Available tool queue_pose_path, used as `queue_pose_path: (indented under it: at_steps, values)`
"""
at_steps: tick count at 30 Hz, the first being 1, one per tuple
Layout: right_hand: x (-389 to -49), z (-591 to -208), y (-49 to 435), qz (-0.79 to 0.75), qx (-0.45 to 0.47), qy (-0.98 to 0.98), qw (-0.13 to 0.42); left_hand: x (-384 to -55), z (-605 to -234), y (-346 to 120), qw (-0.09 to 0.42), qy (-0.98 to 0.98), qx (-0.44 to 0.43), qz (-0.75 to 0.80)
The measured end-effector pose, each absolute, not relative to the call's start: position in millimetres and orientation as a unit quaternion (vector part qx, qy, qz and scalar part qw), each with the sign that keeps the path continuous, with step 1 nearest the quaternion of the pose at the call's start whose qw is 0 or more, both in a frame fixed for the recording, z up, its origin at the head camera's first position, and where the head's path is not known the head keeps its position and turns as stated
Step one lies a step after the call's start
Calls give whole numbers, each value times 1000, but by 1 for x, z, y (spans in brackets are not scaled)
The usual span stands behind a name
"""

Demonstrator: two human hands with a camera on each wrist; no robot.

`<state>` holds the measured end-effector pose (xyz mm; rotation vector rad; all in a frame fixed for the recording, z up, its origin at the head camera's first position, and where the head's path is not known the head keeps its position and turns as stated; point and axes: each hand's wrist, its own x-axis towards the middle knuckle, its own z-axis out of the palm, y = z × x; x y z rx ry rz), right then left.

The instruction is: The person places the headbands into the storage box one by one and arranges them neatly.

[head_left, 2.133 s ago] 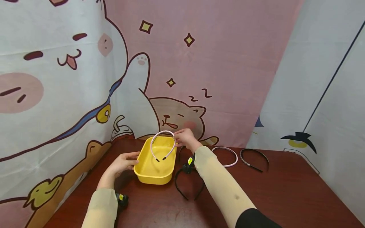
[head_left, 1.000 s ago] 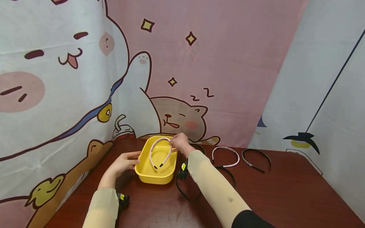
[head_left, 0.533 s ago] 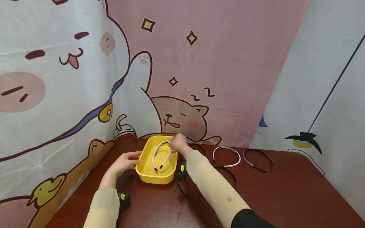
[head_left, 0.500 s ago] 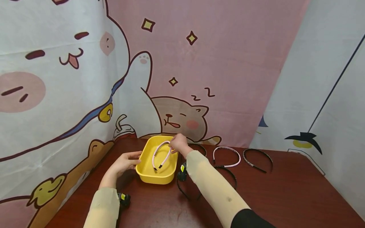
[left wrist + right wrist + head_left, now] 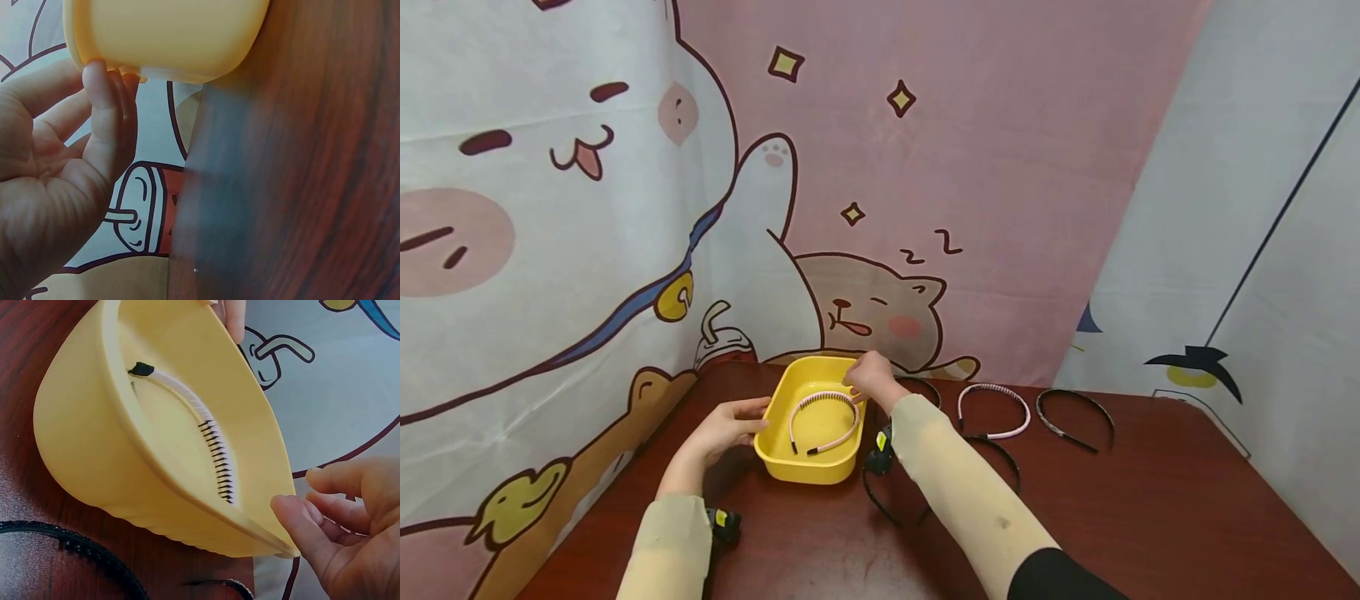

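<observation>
Dark red tabletop, near back-left corner: yellow basin holding one headband.
Pale pink, black-toothed, black-tipped; left hand pinches the basin, right hand loosely parted beside it.

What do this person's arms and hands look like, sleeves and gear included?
The left hand and right hand are gloveless. The sleeves are pale cream; the right has a dark spot and meets black fabric higher up. Black wrist devices bear yellow patches.

Behind the reddish-brown table hangs a pink and white cloth printed with a sleeping animal and small yellow stars.
</observation>
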<state>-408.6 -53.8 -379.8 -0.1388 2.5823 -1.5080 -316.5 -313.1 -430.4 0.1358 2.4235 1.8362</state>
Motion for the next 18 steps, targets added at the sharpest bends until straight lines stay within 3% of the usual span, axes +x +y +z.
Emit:
queue_pose_path:
  at_steps: [18]
  values:
    - [-402,-354,-19,-534,-90,838,76,-312,-428,-310,53,791,48,608]
